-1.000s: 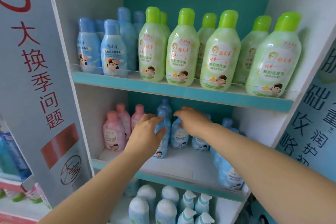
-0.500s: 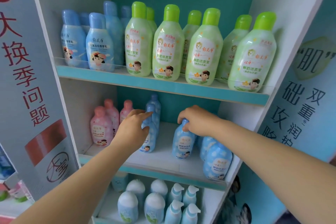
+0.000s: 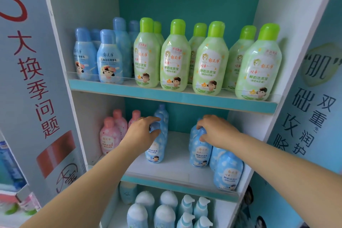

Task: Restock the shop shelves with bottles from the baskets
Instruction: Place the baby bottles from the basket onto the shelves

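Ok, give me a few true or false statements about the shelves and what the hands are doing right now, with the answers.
1. Both hands grip caps of blue bottles on the middle shelf. True: left hand, right hand.
2. The green-capped bottles stand on the bottom shelf. False: they are on the top shelf.
3. Pink bottles stand left of the left hand. True.
4. The right hand holds a pump bottle. False: the pump bottles stand untouched on the lowest shelf.
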